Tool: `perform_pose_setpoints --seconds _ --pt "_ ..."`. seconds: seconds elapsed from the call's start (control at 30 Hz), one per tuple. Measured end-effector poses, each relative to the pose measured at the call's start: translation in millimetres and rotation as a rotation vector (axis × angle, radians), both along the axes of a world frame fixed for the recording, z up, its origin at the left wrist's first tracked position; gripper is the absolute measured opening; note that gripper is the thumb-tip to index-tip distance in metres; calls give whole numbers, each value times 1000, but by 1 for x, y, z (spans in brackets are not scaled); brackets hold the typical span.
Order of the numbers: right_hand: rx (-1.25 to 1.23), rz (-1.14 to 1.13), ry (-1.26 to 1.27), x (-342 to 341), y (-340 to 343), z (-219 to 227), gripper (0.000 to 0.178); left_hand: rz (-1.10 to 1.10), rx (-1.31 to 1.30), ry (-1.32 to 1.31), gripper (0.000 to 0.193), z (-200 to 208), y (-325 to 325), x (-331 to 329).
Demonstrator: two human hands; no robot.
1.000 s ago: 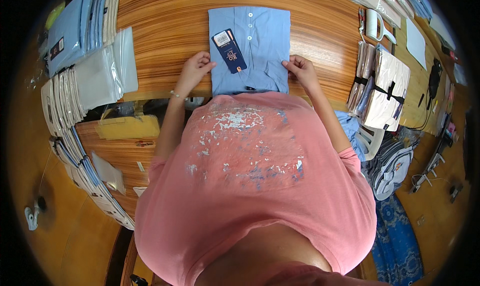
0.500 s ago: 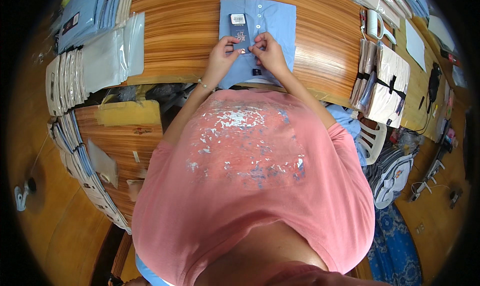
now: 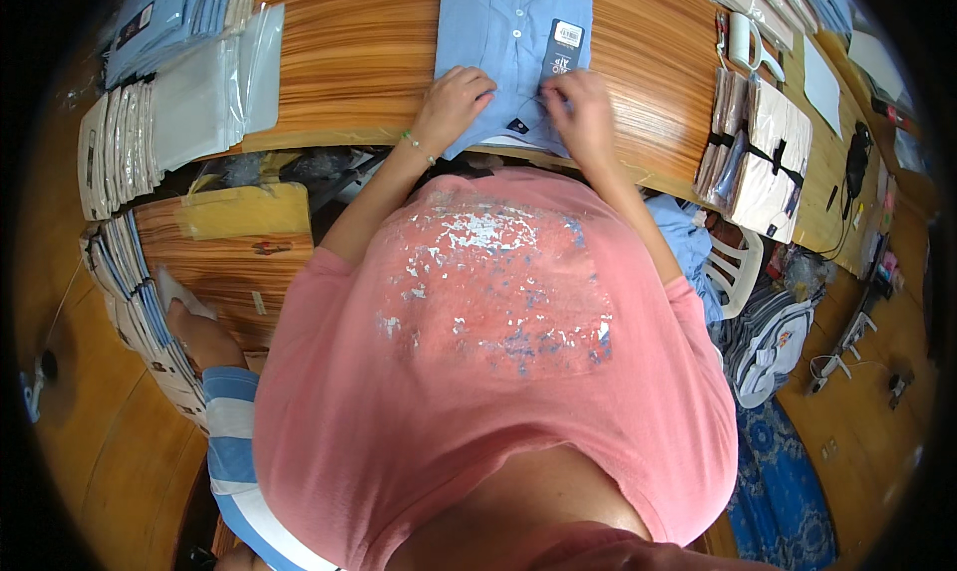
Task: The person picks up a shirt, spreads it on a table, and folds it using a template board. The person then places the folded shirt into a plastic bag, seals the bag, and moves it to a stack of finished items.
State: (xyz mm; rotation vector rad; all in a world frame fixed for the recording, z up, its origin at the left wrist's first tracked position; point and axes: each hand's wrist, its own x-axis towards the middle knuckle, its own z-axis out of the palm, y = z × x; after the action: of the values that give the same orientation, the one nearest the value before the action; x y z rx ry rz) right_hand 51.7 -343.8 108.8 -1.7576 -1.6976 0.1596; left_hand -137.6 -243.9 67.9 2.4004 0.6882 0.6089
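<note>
Hands over a folded light-blue shirt [image 3: 478, 37]: the left hand [image 3: 459, 102], fingers curled, rests at the shirt's left side; the right hand [image 3: 581, 112], likewise curled, lies at the lower end of a dark hang tag [image 3: 565, 40]. Whether either grips cloth or tag cannot be told. The shirt lies at the near edge of the wood-grained tabletop [image 3: 344, 47], its white buttons [image 3: 518, 14] left of the tag. At left, clear plastic sleeves [image 3: 199, 117]; at right, folded pale garments [image 3: 775, 157] with black ties. Lower left, another person's blue-and-white striped sleeve [image 3: 231, 416].
</note>
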Motion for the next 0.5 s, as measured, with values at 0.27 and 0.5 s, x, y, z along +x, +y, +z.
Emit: perform_pose_setpoints --seconds 0.27,0.5 --pt "-203 -12 -260 -10 13 -28 12 4 11 31 12 -3 5 2" --pt "-293 21 -135 -9 16 -19 8 -94 107 -40 6 0 4 9"
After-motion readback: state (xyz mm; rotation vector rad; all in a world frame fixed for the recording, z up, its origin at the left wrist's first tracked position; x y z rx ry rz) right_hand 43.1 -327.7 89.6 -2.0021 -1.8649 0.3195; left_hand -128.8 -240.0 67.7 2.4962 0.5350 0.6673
